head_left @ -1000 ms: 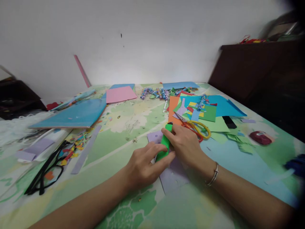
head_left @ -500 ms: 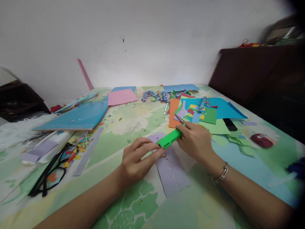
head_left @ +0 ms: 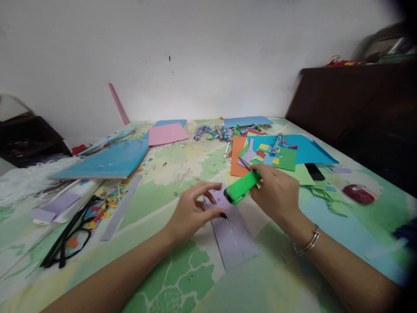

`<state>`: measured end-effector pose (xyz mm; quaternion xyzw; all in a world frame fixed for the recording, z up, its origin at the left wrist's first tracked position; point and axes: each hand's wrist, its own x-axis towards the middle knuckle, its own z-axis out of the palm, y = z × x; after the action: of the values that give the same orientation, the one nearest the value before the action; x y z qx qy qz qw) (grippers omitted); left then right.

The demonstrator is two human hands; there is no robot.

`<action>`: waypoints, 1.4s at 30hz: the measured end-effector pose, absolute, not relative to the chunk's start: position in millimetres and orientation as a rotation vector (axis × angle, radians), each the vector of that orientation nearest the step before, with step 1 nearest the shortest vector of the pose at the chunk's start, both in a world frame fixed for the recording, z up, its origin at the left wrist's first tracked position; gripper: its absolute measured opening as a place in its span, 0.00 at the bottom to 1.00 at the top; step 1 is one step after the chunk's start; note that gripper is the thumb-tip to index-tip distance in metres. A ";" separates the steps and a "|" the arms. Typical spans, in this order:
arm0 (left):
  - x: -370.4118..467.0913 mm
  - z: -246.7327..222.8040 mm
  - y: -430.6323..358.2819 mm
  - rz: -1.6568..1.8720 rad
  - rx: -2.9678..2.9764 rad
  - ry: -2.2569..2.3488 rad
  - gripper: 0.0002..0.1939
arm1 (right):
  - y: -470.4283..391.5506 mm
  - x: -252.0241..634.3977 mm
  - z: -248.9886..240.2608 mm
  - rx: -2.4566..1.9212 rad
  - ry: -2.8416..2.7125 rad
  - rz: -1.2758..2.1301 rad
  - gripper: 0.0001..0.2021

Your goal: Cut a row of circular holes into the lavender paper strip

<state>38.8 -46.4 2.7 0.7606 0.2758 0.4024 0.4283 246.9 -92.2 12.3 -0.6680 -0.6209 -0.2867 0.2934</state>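
Head view: right hand (head_left: 276, 191) grips the green tool (head_left: 243, 187), thumb and fingers closed on its far end; tool is tilted, dark end toward the left hand (head_left: 192, 208), above the upper part of the purple card (head_left: 241, 245). Can't tell if tool touches card. Left hand holds nothing, fingers curved, thumb and fingertips apart, thumb tip over card; contact unclear. Card lies on the patterned tablecloth (head_left: 176, 265), between the forearms, row of small pale spots down it. Bracelet (head_left: 308, 244) on right wrist. Scissors (head_left: 245, 163) just beyond right hand, mostly hidden by it, blades pointing away to the left. Behind them: orange sheet (head_left: 239, 152), green sheet (head_left: 288, 158), blue sheet (head_left: 308, 148), small scraps on top. Marker (head_left: 227, 149) just left of orange sheet. Curled paper pieces (head_left: 216, 131) near the far edge, pink sheet (head_left: 167, 134) to their left. Right side: black phone-like item (head_left: 315, 171), maroon object (head_left: 358, 193), pale blue sheet (head_left: 342, 237) beside right forearm. Left side: blue folder (head_left: 104, 161), purple strip (head_left: 122, 213), black glasses (head_left: 61, 243), bright bits of paper next to and behind the lenses. White wall (head_left: 211, 56) at back, dark cabinet (head_left: 352, 95) at right.
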 end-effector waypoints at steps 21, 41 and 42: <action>5.7 -1.9 8.8 1.013 1.620 1.219 0.17 | -81.0 256.2 9.4 -1.471 -1.337 0.310 0.12; 34.4 -14.3 -73.1 0.570 2.821 0.277 0.26 | -63.0 237.3 -27.0 -1.003 -1.043 1.210 0.13; 35.0 -14.2 -82.3 0.507 2.835 0.272 0.31 | -62.0 237.0 -28.9 -1.017 -1.047 1.177 0.13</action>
<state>35.0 -82.3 -14.2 0.9725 0.0931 0.1738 0.1241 237.0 -62.0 -28.9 -0.4371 -0.4503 0.5061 0.5917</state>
